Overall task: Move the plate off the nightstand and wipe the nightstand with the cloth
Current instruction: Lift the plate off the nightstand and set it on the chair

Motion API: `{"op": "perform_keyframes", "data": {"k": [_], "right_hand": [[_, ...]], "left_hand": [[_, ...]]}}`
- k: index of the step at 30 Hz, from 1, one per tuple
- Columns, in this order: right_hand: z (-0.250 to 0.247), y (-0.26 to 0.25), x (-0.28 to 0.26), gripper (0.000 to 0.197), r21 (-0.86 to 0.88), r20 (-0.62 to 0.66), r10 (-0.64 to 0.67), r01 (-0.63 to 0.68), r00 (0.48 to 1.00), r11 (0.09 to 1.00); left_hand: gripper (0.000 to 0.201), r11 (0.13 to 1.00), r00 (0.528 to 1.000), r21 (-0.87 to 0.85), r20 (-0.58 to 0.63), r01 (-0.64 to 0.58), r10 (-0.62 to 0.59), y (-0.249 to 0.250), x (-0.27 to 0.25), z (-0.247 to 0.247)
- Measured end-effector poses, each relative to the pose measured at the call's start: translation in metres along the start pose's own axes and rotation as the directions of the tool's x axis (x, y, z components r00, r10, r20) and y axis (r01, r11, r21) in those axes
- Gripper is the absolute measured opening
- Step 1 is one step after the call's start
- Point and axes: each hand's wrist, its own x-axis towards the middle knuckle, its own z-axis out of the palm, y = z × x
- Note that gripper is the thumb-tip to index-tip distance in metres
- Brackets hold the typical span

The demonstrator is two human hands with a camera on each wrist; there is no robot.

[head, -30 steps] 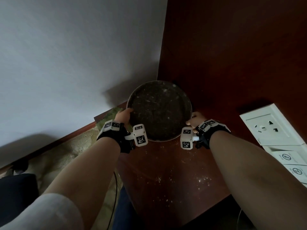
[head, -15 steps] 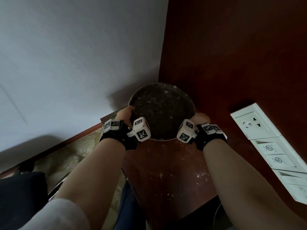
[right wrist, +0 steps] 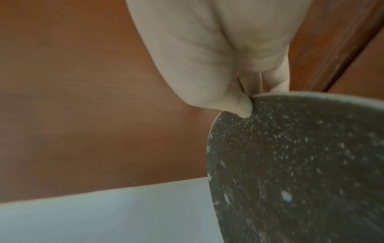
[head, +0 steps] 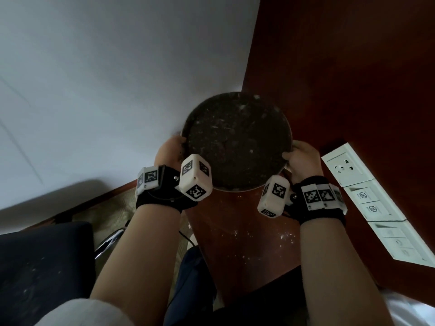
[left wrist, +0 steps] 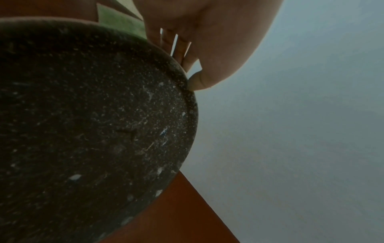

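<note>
Two-handed lift of speckled plate (head: 237, 142) off crumb-strewn nightstand (head: 242, 234); left hand (head: 169, 152), right hand (head: 303, 158) pinching opposite rims. Next, judged: level carry aside, then cloth

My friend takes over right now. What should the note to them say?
Left hand grips the plate's left rim; right hand pinches the right rim, thumb on top.
The plate, dark and speckled, is held in both hands above the back of the nightstand.
White crumbs lie scattered on the nightstand.
A green cloth shows beyond the plate in the left wrist view.
Done: plate gripped.
Left: set the plate down elsewhere, take the cloth, wipe the nightstand.
</note>
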Motion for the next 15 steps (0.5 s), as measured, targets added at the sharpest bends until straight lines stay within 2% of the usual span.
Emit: {"op": "perform_keyframes", "data": {"k": [1,4,6,10,12,15], "right_hand": [[-0.001,-0.001,-0.008,0.037,-0.005,0.005,-0.01,0.01,1.0,1.0],[-0.007,-0.005,-0.033,0.037,-0.014,0.026,-0.046,0.046,0.999,0.999],[-0.011,-0.011,-0.048,0.033,-0.024,0.038,-0.066,0.067,0.997,0.997],[-0.02,-0.025,-0.078,0.031,-0.052,0.064,-0.114,0.117,0.991,0.992],[-0.025,-0.029,-0.092,0.028,-0.073,0.067,-0.148,0.153,0.987,0.986],[-0.031,-0.03,-0.11,0.036,-0.1,0.08,-0.186,0.194,0.979,0.976]], "left_hand": [[0.048,0.999,1.0,0.036,0.006,-0.011,0.011,0.0,-0.005,-0.005],[0.037,0.999,0.997,-0.002,-0.07,-0.041,0.041,-0.004,-0.028,-0.019],[0.04,0.998,0.993,-0.006,-0.099,-0.07,0.069,-0.003,-0.043,-0.026],[0.042,0.991,0.989,-0.05,-0.084,-0.128,0.124,-0.007,-0.078,-0.035],[0.034,0.984,0.979,-0.052,-0.123,-0.168,0.161,-0.015,-0.09,-0.044],[0.024,0.976,0.978,-0.147,-0.156,-0.159,0.136,-0.032,-0.104,-0.063]]}}
